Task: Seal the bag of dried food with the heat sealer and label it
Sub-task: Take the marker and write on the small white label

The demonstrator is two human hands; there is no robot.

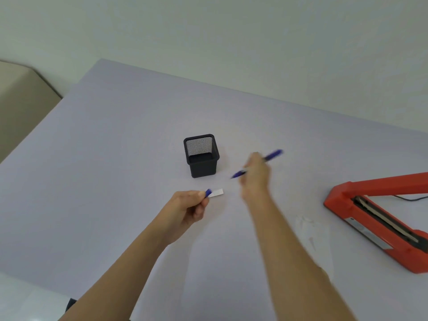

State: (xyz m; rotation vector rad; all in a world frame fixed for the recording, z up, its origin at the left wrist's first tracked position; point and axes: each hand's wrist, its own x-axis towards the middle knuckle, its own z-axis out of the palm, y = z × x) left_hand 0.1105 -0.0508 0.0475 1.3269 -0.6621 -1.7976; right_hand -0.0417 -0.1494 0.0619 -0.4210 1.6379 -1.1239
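Watching from the head camera, I've got two bare forearms reaching out over a pale lilac table [111, 158]. The left hand [190, 205] has its fingers curled, thumb and forefinger pinching a small blue pen cap [208, 193]. The white label [217, 192] sits right against that cap. I can't tell whether it lies flat on the table or is held along with the cap.

The right hand [254, 174] is smeared by motion, fingers wrapped round a blue pen [273, 155]. The tip angles down and left toward the label but stays apart from it, and the tail sticks up to the right.

Just beyond both hands a black mesh pen holder [203, 169] stands upright, clear of the fingers and near the pen tip. At the right edge sits the red heat sealer [370, 218], its arm [389, 181] raised off the base and the sealing strip showing. The frame cuts part of it off, and a thin dark cable [410, 199] trails behind it.

Between the right forearm and the sealer I see a faint crinkled sheen on the table [308, 230]. I can't tell whether that's the bag.

For room, a wide stretch of tabletop runs left of the holder to the far corner. The far edge butts against the pale wall [208, 31]. The left edge drops beside a beige surface [23, 100].
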